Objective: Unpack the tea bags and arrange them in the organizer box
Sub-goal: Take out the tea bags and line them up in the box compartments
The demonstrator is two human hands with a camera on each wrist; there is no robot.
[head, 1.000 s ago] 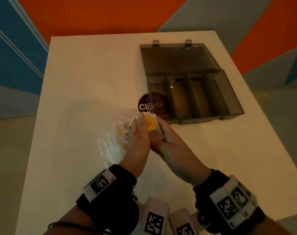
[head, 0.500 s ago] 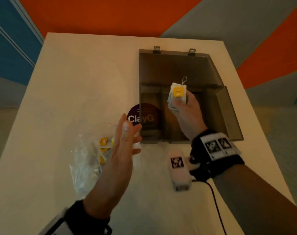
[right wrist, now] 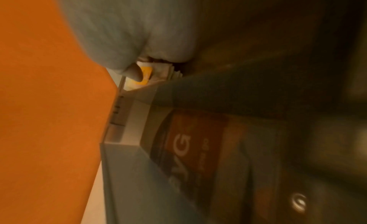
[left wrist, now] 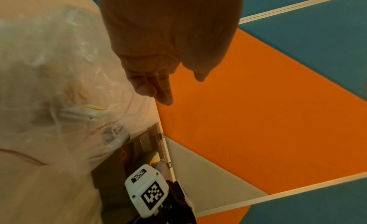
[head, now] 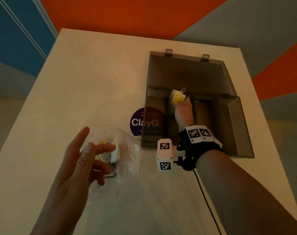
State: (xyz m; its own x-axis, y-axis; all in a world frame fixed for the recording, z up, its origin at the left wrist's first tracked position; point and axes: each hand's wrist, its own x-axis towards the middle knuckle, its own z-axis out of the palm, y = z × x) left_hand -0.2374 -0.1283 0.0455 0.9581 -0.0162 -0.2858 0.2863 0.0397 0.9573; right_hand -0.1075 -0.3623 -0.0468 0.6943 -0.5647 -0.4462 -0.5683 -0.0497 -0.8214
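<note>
A dark translucent organizer box (head: pixel 236 129) lies open on the white table, its lid (head: pixel 186 72) flat behind it. My right hand (head: pixel 182 107) pinches a small stack of white tea bags with yellow tags (head: pixel 177 97) inside the second compartment from the left, at its far end. The same tea bags (right wrist: pixel 147 77) show under my thumb in the right wrist view. A clear plastic bag (head: pixel 122 158) with more tea bags (head: pixel 110 152) lies left of the box. My left hand (head: pixel 86 153) hovers over that bag, fingers loose, holding nothing. In the left wrist view the bag (left wrist: pixel 49 86) fills the left side.
A round purple "ClayG" sticker (head: pixel 139 122) sits on the table (head: pixel 76 82), partly under the box's left end. A black cable (head: pixel 207 200) trails from my right wrist toward me. The table's edges lie close behind and to the right of the box.
My right hand carried the tea bags from in front of me over to the box and lowered them into a compartment. My left hand let go and now hovers above the plastic bag.
</note>
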